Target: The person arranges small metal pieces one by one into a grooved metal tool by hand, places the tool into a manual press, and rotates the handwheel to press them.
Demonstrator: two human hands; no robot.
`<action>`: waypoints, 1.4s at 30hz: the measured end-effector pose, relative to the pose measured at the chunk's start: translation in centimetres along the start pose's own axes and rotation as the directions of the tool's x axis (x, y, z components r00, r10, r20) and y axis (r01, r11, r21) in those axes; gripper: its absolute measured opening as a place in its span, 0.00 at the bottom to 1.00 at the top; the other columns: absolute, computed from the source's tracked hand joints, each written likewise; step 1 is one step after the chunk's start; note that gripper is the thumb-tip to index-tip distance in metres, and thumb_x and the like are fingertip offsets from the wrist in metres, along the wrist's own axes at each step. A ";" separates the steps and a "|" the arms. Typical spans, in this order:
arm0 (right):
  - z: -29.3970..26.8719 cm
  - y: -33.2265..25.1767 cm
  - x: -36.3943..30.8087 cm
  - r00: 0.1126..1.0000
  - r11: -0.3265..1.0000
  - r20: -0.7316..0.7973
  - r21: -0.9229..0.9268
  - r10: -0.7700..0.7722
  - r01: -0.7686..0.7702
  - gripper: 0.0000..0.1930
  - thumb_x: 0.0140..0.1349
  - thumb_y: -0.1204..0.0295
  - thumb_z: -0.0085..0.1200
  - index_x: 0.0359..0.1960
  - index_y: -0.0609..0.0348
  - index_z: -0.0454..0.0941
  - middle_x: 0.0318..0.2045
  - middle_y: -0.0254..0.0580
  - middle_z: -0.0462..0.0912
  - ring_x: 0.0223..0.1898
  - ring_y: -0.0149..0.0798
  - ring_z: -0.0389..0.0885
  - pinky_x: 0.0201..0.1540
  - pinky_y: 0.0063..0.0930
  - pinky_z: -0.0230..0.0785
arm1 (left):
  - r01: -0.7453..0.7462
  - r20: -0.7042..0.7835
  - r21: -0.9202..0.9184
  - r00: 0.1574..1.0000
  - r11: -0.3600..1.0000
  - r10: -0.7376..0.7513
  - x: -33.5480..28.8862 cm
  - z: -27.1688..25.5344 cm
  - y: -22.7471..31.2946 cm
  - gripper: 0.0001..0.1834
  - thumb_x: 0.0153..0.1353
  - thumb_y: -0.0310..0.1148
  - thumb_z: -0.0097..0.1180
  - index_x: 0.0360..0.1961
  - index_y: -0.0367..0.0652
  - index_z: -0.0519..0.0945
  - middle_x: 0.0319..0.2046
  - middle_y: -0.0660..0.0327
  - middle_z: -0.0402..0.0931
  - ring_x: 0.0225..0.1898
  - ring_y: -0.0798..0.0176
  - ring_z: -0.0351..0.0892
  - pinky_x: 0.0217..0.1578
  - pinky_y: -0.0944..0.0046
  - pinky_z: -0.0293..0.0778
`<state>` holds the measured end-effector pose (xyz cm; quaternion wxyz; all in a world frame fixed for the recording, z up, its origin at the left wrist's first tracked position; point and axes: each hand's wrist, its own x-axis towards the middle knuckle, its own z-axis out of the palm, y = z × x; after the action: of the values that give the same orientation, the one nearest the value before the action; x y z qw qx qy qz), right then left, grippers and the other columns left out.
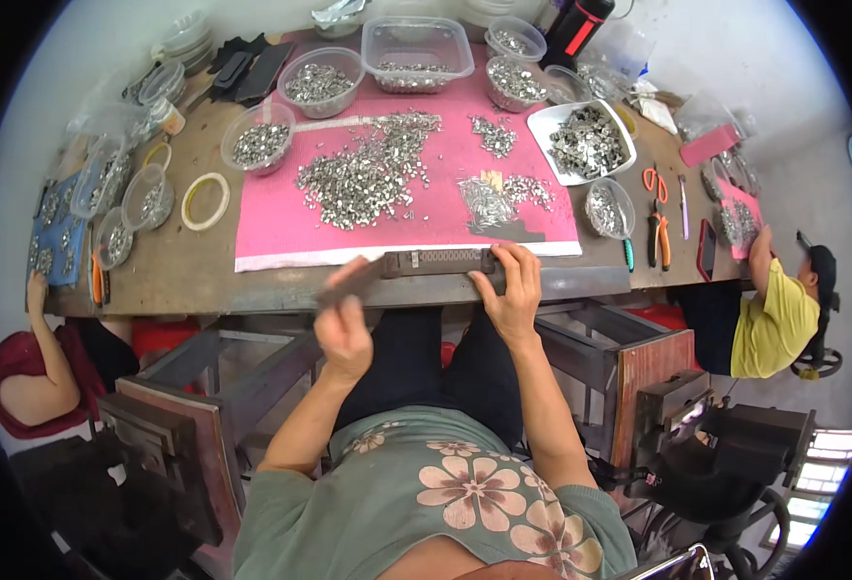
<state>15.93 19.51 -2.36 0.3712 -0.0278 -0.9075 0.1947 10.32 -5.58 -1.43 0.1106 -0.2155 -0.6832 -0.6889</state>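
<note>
A long dark metal fixture [445, 259] with a row of small slots lies along the table's front edge, in front of the pink mat [281, 227]. My right hand [513, 295] grips its right end between thumb and fingers. My left hand [346, 338], smeared by motion, is closed on a dark flat bar [360, 281] at the fixture's left end. Whether the bar is joined to the fixture I cannot tell. Beyond it lie a big heap of small silvery metal pieces [363, 184], a pile of thin metal pins [486, 201] and smaller piles.
Clear plastic tubs [259, 138] of metal parts ring the mat, with a white tray [554, 159] at right. Orange-handled pliers [658, 237], a phone [706, 249] and a tape roll [205, 201] lie on the table. One person [779, 319] sits at right, another [34, 382] at left.
</note>
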 end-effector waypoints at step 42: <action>-1.3 10.2 6.0 0.947 0.981 0.313 -0.192 0.066 -0.005 0.26 0.71 0.66 0.50 0.67 0.66 0.67 0.71 0.55 0.66 0.75 0.55 0.58 0.75 0.53 0.50 | -0.536 0.536 0.521 0.811 0.665 0.233 8.3 12.3 0.6 0.27 0.68 0.35 0.57 0.66 0.37 0.73 0.68 0.48 0.68 0.72 0.38 0.60 0.72 0.31 0.45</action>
<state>11.51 30.50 -1.37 0.2120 -0.0475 -0.9692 0.1161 5.04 7.77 2.50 0.1738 -0.4506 -0.8219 -0.3022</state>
